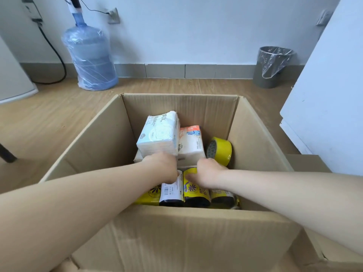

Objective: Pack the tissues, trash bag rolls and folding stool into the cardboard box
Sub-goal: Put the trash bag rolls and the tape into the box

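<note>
**Two hands inside the box, rolls partly packed**

Both of your hands reach into the open cardboard box, which stands on the wooden floor. Your left hand is curled down over a white-labelled trash bag roll; its fingers are hidden beneath the hand, so I cannot tell whether they grip it. Your right hand rests on the yellow-and-black roll beside it, fingers bent, grip likewise unclear. More yellow rolls lie along the near wall. Behind the hands, a blue-white tissue pack leans against an orange-printed tissue pack. A yellow tape roll sits near the right wall. A water jug and a lined bin stand by the far wall.
</note>
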